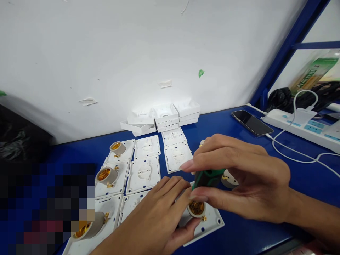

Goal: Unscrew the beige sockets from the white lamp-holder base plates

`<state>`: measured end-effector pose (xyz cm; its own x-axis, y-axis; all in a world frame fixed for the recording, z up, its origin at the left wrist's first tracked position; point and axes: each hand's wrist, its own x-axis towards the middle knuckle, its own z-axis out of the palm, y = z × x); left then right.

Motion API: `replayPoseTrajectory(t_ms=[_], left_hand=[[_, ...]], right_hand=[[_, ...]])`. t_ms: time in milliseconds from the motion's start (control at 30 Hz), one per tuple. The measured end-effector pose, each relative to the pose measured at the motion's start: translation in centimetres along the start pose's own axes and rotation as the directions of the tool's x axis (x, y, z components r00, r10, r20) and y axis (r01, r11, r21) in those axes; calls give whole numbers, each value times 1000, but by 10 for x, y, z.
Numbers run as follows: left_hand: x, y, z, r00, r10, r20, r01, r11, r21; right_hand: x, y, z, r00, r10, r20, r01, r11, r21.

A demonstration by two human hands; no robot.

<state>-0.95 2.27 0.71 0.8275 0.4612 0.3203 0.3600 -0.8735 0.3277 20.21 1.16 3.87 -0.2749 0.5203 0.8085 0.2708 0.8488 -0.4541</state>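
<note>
My right hand (255,180) grips the green and black handle of a screwdriver (208,178), held above a lamp socket; its shaft is not visible. The lamp socket (197,209), brass inside with a pale rim, sits on a white square plate (211,226). My left hand (159,219) is closed around the socket's left side, with the thumb by its lower edge. Just beyond my right hand, another pale socket (230,179) lies partly hidden. To the left, several white plates carry sockets, among them one socket (106,176) with a brass screw terminal.
Bare white plates (145,172) lie in rows on the blue table (220,124). White box covers (166,117) are stacked against the wall. At the right are a phone (251,122), a white power strip (300,124) and looping cables. A black bag (21,131) stands at the left.
</note>
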Motion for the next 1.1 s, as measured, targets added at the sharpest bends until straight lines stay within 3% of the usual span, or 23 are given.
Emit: replayPoseTrajectory(t_ms=[700, 933, 1100], left_hand=[[-1, -6, 2, 999, 47, 9, -46, 998, -34], [-2, -4, 2, 1000, 23, 21, -22, 999, -30], [0, -4, 0, 999, 23, 29, -22, 999, -39]], right_hand=[[-2, -2, 1, 1000, 4, -14, -4, 999, -54], [-1, 1, 2, 998, 49, -49, -49, 999, 10], [-1, -2, 2, 1000, 10, -5, -10, 1000, 23]])
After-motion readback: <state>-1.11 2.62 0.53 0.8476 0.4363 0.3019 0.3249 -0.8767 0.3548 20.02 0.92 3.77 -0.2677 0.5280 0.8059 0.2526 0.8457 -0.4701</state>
